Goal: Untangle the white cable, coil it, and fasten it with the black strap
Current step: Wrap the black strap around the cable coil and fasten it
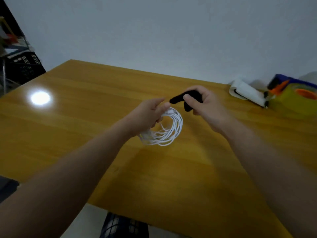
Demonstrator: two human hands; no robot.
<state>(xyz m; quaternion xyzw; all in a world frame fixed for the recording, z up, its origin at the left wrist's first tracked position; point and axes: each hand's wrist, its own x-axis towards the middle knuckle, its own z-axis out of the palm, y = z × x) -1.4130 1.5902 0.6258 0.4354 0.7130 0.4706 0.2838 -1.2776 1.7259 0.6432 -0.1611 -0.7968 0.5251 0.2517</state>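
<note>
Head view of a yellow-orange wooden counter (pixel 85 131) set against a pale wall. Off the far left corner of the counter stands a black plastic crate with slotted walls (pixel 25 66); blurred items are stacked above it, but what lies inside the crate cannot be made out. At the far right edge of the counter lie a white rolled sheet (pixel 247 92) and, just to its right, a blurred yellow, purple and orange object (pixel 295 95), whose kind cannot be determined. A bright round reflection of a lamp (pixel 40 97) shows on the left part of the counter. Both hands are held above the middle of the counter. The left hand (pixel 147 114) has its fingers curled round one side of the white cable (pixel 178 126), which is wound into a loose ring of several loops hanging below and to the right of that hand, with a white plug at the top of the ring beside the fingertips. The right hand (pixel 205 105), just to the right and slightly farther, pinches the black fabric strap (pixel 176 99), one end of which points left toward the left hand, close to its fingertips, and lies just above the top of the coil. The strap is not yet around the cable.
</note>
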